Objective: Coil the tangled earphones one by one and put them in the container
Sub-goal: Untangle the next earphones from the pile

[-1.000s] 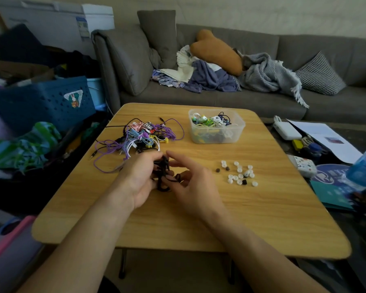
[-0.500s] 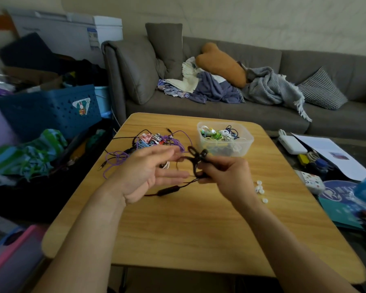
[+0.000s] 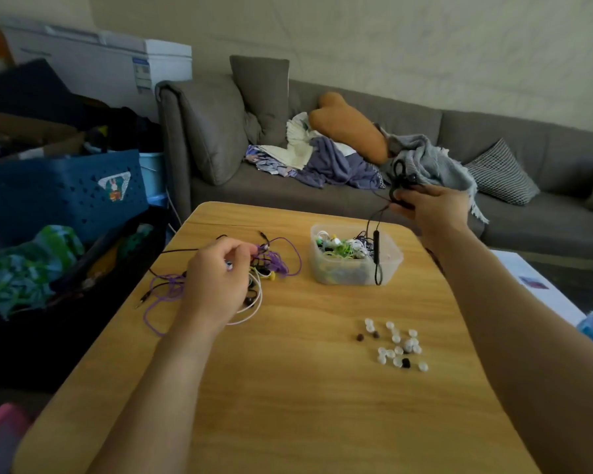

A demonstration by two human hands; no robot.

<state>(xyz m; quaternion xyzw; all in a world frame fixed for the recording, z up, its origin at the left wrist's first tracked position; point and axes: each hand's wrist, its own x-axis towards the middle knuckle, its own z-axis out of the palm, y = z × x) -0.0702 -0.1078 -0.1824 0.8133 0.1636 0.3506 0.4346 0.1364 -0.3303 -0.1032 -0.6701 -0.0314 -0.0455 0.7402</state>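
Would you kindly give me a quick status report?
Right hand grips black earphones above container. Left hand pinches tangled pile. Nothing blocking.

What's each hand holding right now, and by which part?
The right hand grips the black earphones by their coiled top, tail dangling over the container. The left hand pinches a purple cable in the tangled pile.

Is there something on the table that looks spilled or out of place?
Yes. Small white and dark ear tips lie scattered loose on the table, apart from the container. The black earphones held by the right hand hang only partly coiled.
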